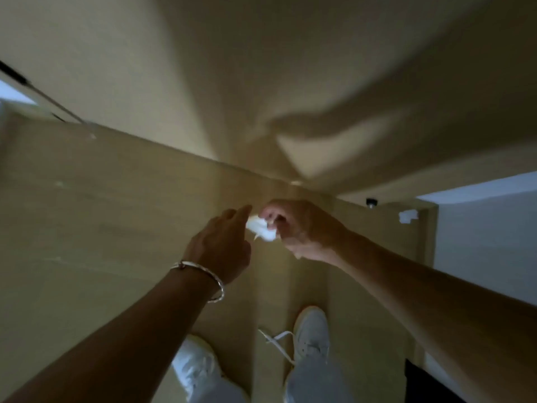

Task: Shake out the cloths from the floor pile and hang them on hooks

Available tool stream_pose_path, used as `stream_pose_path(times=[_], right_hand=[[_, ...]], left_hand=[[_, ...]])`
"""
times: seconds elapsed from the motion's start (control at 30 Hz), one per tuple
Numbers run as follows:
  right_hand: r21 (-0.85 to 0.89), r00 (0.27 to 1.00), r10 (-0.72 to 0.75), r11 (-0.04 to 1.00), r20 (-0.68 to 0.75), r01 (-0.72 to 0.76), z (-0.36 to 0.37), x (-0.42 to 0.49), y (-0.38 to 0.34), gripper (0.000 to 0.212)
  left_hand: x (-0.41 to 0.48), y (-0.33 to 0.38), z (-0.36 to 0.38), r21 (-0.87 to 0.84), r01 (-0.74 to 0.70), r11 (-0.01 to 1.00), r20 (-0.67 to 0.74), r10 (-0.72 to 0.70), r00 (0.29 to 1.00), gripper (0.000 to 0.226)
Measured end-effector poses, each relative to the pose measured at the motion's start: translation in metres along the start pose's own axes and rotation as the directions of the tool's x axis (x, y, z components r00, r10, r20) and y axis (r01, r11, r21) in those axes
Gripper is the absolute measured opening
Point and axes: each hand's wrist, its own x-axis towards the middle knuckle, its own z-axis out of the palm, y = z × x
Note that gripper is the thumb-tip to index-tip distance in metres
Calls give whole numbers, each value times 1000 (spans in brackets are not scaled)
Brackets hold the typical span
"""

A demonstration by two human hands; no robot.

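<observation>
A small bunched piece of white cloth (pixel 261 229) shows between my two hands, held up close to a beige wall. My right hand (pixel 299 228) is closed around it, fingers curled over its right side. My left hand (pixel 222 242), with a silver bracelet on the wrist, reaches in from the left; its fingertips touch the cloth's left edge. Most of the cloth is hidden inside my right hand. A small dark knob (pixel 371 202), possibly a hook, sticks out of the wall to the right. The floor pile is out of view.
My two white shoes (pixel 309 333) stand on the beige floor below, one with a loose lace (pixel 276 341). A white scrap or patch (pixel 408 216) is on the wall at right. A dark object (pixel 421 382) sits at the lower right. Blurred arm shadows fall on the wall above.
</observation>
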Motion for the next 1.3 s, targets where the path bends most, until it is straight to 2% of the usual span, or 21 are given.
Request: stream_pose_path(times=[0.13, 0.23, 0.3, 0.4, 0.53, 0.67, 0.8, 0.93, 1.03, 1.17, 1.3], right_hand=[[79, 993, -99, 992, 59, 94, -75, -60, -119, 25], [76, 979, -182, 982, 94, 175, -143, -120, -222, 21], [95, 978, -202, 976, 50, 197, -187, -161, -282, 21], [244, 975, -204, 945, -87, 219, -234, -221, -349, 25], [399, 966, -194, 883, -170, 247, -270, -284, -405, 22], [481, 955, -178, 833, -236, 274, -303, -330, -429, 13], [499, 931, -215, 796, -297, 342, -331, -369, -429, 16], [452, 888, -208, 799, -409, 396, -340, -388, -413, 24], [337, 844, -185, 857, -504, 390, -339, -390, -394, 10], [336, 825, -48, 899, -563, 281, -341, -386, -362, 15], [431, 813, 55, 868, -579, 248, -344, -384, -338, 24]], left_hand=[[-63, 29, -125, 6, -25, 1000, 44, 25, 999, 62], [-127, 63, -231, 4, -31, 1000, 42, 31, 999, 34], [-171, 91, -300, -13, -29, 999, -23, 29, 999, 20], [-235, 135, -385, -28, -95, 995, -103, 92, 990, 19], [-295, 187, -451, -61, -187, 981, -237, 168, 957, 21], [-326, 230, -487, -12, -254, 967, -334, 236, 913, 25], [-339, 265, -502, -20, -303, 953, -444, 263, 857, 24], [-337, 290, -503, -84, -386, 919, -468, 306, 829, 23], [-324, 305, -493, -174, -415, 893, -434, 309, 847, 31], [-302, 329, -463, -246, -372, 895, -397, 257, 881, 28], [-277, 347, -434, -367, -332, 869, -380, 185, 906, 27]])
